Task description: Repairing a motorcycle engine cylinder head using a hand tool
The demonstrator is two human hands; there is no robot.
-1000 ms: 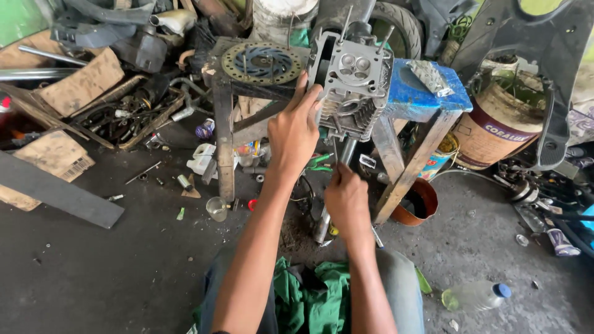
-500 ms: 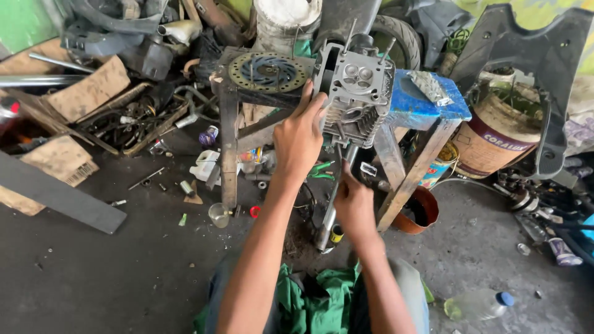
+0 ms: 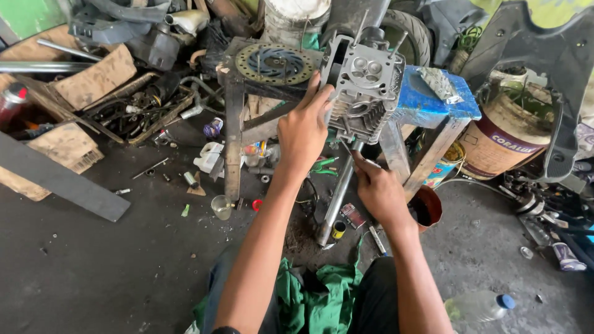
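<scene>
The left hand (image 3: 304, 127) clamps the heavy, rigid finned cylinder head (image 3: 364, 86) by its side, while the right hand (image 3: 378, 188) grips the steel rod (image 3: 334, 201) beneath.

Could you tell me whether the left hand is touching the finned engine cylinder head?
Touching: the head view shows the left hand with its fingers pressed flat against the side of the cylinder head.

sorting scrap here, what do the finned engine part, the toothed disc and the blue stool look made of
Finned engine part: looks like cast aluminium, dull pale grey and matte. Toothed disc: likely steel, dark with brownish rust at the drilled rim. Blue stool: seems wood, with chipped blue paint and bare pale legs.
</scene>
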